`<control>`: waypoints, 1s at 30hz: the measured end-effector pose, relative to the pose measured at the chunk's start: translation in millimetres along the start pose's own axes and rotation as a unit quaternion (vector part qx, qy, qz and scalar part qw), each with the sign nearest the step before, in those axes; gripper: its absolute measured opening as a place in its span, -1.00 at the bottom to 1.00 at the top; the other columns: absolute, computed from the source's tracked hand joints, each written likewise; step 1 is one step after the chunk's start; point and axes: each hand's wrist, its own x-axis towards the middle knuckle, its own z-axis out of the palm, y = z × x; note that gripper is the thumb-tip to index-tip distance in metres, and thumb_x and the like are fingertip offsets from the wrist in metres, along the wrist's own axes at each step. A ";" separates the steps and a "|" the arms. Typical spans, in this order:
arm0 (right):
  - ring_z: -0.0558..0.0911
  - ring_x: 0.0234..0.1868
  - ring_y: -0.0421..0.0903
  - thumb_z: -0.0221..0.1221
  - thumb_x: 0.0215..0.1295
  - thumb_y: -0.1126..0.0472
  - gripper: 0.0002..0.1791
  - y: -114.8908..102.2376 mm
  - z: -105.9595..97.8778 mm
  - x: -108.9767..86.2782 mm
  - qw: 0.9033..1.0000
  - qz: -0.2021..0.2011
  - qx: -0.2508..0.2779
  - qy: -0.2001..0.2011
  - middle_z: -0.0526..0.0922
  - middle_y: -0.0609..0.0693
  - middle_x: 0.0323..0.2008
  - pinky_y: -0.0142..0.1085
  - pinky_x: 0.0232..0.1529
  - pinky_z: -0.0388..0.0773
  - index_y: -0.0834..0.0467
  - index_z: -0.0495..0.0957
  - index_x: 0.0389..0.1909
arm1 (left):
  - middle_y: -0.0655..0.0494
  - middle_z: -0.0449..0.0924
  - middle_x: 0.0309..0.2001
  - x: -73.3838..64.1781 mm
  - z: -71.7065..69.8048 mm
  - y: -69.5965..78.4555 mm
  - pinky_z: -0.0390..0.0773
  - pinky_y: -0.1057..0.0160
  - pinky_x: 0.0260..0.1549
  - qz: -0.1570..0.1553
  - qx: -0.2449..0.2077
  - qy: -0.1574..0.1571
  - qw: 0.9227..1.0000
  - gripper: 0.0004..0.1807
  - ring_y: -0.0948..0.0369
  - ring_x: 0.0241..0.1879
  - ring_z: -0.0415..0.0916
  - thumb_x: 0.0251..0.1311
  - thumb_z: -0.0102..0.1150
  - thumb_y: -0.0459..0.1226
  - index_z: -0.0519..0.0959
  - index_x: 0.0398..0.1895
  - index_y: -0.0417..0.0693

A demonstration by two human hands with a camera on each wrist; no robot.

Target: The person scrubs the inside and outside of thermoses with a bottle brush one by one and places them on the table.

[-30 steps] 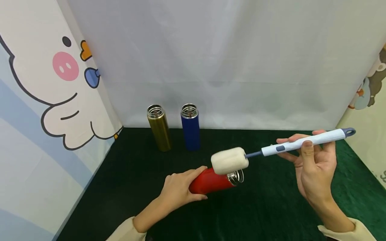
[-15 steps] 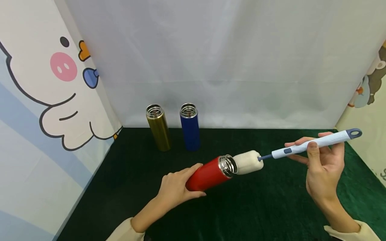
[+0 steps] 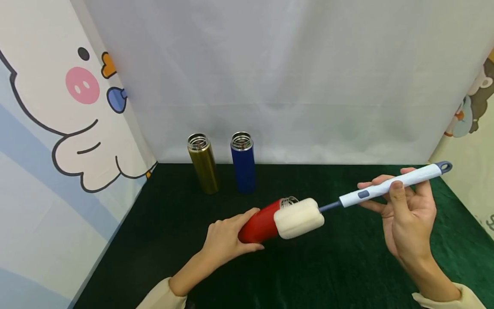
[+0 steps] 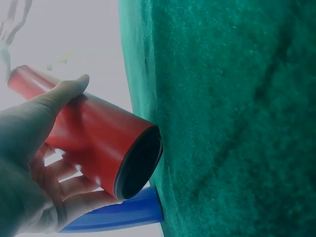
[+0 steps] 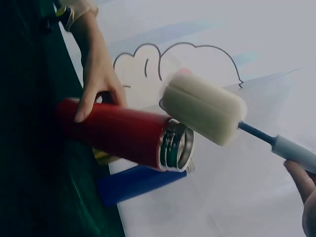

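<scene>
My left hand (image 3: 227, 236) grips a red bottle (image 3: 260, 223) round its lower body, tilted with its steel mouth up to the right. Thumb and fingers wrap it in the left wrist view, where its dark base (image 4: 139, 163) shows. In my right hand (image 3: 409, 214) a bottle brush is pinched by its pale blue handle (image 3: 390, 185). The brush's white sponge head (image 3: 299, 218) overlaps the bottle's neck in the head view. From the right wrist, the sponge (image 5: 203, 108) appears outside the bottle, beside its open steel mouth (image 5: 185, 148).
A gold bottle (image 3: 204, 167) and a blue bottle (image 3: 243, 167) stand upright and uncapped at the back of the dark green cloth (image 3: 328, 274). Behind them hangs a white curtain (image 3: 308, 86). A cartoon-printed panel (image 3: 46, 171) borders the left side.
The sponge head went right and behind the red bottle's mouth, then came back left in front of its neck. The bottle's mouth has tipped up a little. The standing bottles stayed put.
</scene>
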 end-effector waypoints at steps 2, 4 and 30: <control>0.78 -0.10 0.26 -0.27 0.56 0.53 -0.71 3.8 2.2 0.3 1.000 -0.011 0.021 -0.001 0.67 0.38 -0.09 0.01 -0.18 0.73 0.36 0.22 0.20 | 0.15 0.71 0.15 -0.2 -0.2 1.0 0.69 0.15 -0.34 0.000 0.000 -0.005 1.000 -0.09 0.17 -0.23 0.70 0.00 0.49 0.22 0.35 0.45 0.36; 0.77 -0.08 0.28 -0.26 0.56 0.52 -0.72 7.8 3.9 0.5 0.999 -0.024 0.030 0.003 0.66 0.39 -0.08 0.03 -0.15 0.72 0.36 0.20 0.20 | 0.14 0.71 0.16 -0.3 -0.3 2.3 0.69 0.14 -0.33 0.001 0.001 -0.006 1.000 -0.10 0.15 -0.21 0.72 0.00 0.49 0.21 0.35 0.45 0.35; 0.81 -0.29 0.19 -0.03 0.47 0.54 -0.77 10.3 -24.2 -3.2 0.987 -0.073 -0.062 0.130 0.70 0.35 -0.28 -0.07 -0.38 0.73 0.38 0.35 0.09 | 0.09 0.77 -0.05 7.2 -1.6 -2.6 0.68 0.18 -0.34 -0.026 -0.023 0.018 0.999 -0.12 0.20 -0.33 0.67 -0.03 0.50 0.23 0.41 0.38 0.25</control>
